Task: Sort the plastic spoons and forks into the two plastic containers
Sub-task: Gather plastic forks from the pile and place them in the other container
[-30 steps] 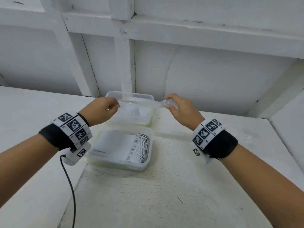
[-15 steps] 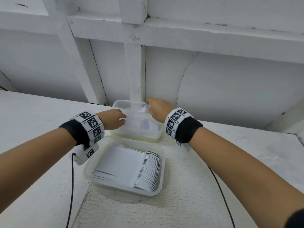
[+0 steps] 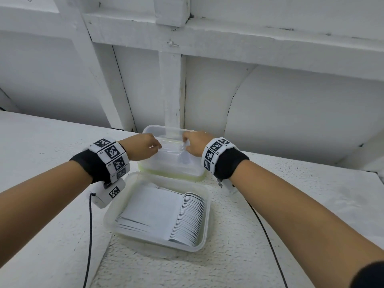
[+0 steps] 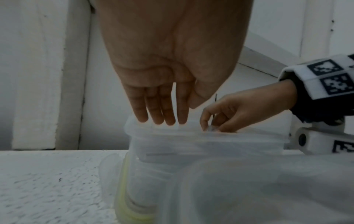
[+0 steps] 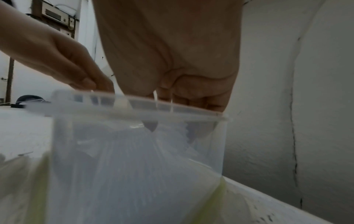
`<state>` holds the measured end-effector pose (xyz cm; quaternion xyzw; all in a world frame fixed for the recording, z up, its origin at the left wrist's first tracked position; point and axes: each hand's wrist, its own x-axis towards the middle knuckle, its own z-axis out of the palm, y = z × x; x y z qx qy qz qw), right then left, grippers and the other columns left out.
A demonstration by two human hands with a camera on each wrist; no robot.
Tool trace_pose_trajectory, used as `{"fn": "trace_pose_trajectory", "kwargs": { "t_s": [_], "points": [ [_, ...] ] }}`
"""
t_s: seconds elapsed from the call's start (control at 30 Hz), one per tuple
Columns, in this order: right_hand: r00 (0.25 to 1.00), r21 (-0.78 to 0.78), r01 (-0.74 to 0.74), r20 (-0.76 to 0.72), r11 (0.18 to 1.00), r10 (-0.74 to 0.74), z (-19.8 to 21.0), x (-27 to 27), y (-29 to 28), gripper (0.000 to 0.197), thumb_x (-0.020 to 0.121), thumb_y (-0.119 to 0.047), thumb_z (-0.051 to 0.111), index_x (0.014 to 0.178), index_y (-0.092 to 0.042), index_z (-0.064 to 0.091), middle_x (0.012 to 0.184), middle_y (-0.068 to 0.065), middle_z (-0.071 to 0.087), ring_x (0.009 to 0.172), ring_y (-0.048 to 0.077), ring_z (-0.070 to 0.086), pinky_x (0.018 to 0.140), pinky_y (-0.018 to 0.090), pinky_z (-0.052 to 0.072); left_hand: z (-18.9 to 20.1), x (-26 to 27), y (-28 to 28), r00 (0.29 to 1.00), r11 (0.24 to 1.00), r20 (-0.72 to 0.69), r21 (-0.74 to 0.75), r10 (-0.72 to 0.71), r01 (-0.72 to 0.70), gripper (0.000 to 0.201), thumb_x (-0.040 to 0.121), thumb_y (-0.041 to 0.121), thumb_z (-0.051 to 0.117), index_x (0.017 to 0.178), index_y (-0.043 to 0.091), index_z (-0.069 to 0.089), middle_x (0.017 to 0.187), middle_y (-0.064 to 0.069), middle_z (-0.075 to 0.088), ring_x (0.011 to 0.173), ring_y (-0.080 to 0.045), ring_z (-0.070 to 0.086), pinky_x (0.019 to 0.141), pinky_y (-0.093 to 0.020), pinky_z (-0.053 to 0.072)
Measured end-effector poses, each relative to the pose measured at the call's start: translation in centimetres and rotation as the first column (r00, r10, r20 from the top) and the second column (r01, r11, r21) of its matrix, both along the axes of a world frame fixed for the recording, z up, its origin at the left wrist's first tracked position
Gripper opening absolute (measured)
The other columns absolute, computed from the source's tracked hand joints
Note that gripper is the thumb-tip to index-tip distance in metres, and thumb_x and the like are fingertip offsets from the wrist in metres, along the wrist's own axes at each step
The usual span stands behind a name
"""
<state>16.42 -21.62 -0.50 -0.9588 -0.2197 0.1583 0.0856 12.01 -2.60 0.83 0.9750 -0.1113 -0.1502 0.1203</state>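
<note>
at centre frame the right hand pinches a clear fork over the far container, the left hand hangs released; light, slippery, best held mid-handle.

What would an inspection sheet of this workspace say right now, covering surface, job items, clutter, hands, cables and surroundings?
Surface: white rough-textured table, bare where visible.
Job's things: near container open, holding a neat row of white plastic spoons; far container behind it stands on a yellow-green base, contents blurred.
Clutter: nothing seen.
Hands: left hand over the far container, fingers straight at its rim in the left wrist view; right hand pinches clear plastic cutlery over it, type not discernible.
Cables: one black cable trails from each wrist unit across the table.
Surroundings: white painted wall with beams directly behind.
</note>
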Motion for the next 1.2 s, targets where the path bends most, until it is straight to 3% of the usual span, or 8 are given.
{"fn": "trace_pose_trajectory", "kwargs": {
  "t_s": [0.2, 0.3, 0.37, 0.47, 0.63, 0.83, 1.0, 1.2],
  "points": [
    [0.997, -0.027, 0.021, -0.068, 0.999, -0.023, 0.6, 0.4, 0.8, 0.027, 0.091, -0.012, 0.050, 0.117, -0.004, 0.054, 0.110, 0.013, 0.059, 0.085, 0.021, 0.047, 0.071, 0.026, 0.036, 0.3, 0.3, 1.9, 0.958, 0.950, 0.097, -0.187, 0.271, -0.250, 0.032, 0.096, 0.014, 0.042, 0.124, 0.007, 0.056, 0.123, -0.012, 0.058, 0.110, -0.026, 0.054, 0.086, -0.024, 0.035],
    [0.993, -0.044, 0.016, -0.118, 0.999, -0.022, 0.9, 0.8, 1.2, 0.029, 0.090, -0.010, 0.053, 0.118, -0.001, 0.055, 0.121, 0.016, 0.059, 0.088, 0.022, 0.050, 0.075, 0.029, 0.041, 0.1, 0.5, 2.5, 0.938, 0.926, 0.037, -0.176, 0.345, -0.334, 0.034, 0.096, 0.017, 0.043, 0.128, 0.009, 0.051, 0.124, -0.012, 0.058, 0.109, -0.028, 0.053, 0.088, -0.027, 0.036],
    [0.988, -0.038, 0.025, -0.150, 0.999, -0.030, 1.1, 1.0, 1.1, 0.031, 0.090, -0.011, 0.055, 0.121, -0.004, 0.055, 0.126, 0.012, 0.057, 0.102, 0.024, 0.055, 0.082, 0.028, 0.043, -0.1, 0.6, 2.8, 0.929, 0.912, -0.039, -0.181, 0.368, -0.369, 0.035, 0.096, 0.019, 0.044, 0.130, 0.011, 0.047, 0.119, -0.012, 0.060, 0.093, -0.028, 0.058, 0.085, -0.028, 0.041],
    [0.979, 0.009, 0.045, -0.197, 0.999, -0.042, 1.5, 1.1, 0.8, 0.036, 0.091, -0.013, 0.057, 0.126, -0.006, 0.054, 0.130, 0.009, 0.054, 0.110, 0.023, 0.053, 0.076, 0.021, 0.041, -0.5, 0.7, 3.1, 0.895, 0.844, -0.169, -0.296, 0.414, -0.447, 0.037, 0.095, 0.017, 0.045, 0.132, 0.011, 0.042, 0.106, -0.011, 0.062, 0.081, -0.029, 0.062, 0.075, -0.034, 0.054],
    [0.986, -0.010, 0.029, -0.163, 1.000, -0.030, 1.1, 0.8, 1.1, 0.036, 0.092, -0.010, 0.050, 0.125, 0.004, 0.055, 0.133, 0.018, 0.053, 0.122, 0.033, 0.050, 0.100, 0.035, 0.042, -0.5, 0.8, 3.3, 0.844, 0.759, -0.276, -0.371, 0.460, -0.535, 0.037, 0.095, 0.011, 0.047, 0.132, 0.011, 0.043, 0.100, -0.011, 0.061, 0.077, -0.025, 0.063, 0.061, -0.025, 0.056],
    [0.989, 0.004, 0.017, -0.150, 1.000, -0.016, 1.0, 0.5, 0.9, 0.030, 0.093, -0.014, 0.049, 0.121, -0.009, 0.061, 0.129, 0.005, 0.057, 0.117, 0.022, 0.053, 0.087, 0.024, 0.040, -0.7, 0.7, 3.2, 0.822, 0.709, -0.309, -0.416, 0.478, -0.569, 0.035, 0.095, 0.006, 0.046, 0.130, 0.010, 0.046, 0.087, -0.007, 0.062, 0.066, -0.016, 0.063, 0.050, -0.021, 0.055],
    [0.987, -0.035, 0.013, -0.161, 0.999, -0.019, 0.8, 0.3, 1.0, 0.037, 0.093, -0.015, 0.045, 0.123, 0.005, 0.054, 0.131, 0.020, 0.053, 0.120, 0.035, 0.050, 0.099, 0.041, 0.042, -0.7, 0.8, 3.2, 0.831, 0.734, -0.290, -0.391, 0.475, -0.556, 0.036, 0.096, 0.009, 0.046, 0.131, 0.011, 0.045, 0.099, -0.012, 0.062, 0.070, -0.018, 0.063, 0.052, -0.023, 0.056],
    [0.991, 0.050, 0.022, -0.131, 0.999, -0.015, 1.5, -0.2, 0.0, 0.039, 0.097, -0.022, 0.043, 0.135, -0.011, 0.044, 0.135, 0.009, 0.050, 0.122, 0.024, 0.048, 0.097, 0.028, 0.037, 0.6, 0.2, 3.1, 0.893, 0.870, -0.152, -0.206, 0.424, -0.448, 0.038, 0.096, 0.021, 0.046, 0.133, 0.014, 0.044, 0.113, -0.008, 0.060, 0.091, -0.024, 0.057, 0.076, -0.030, 0.049]
  ]
}}
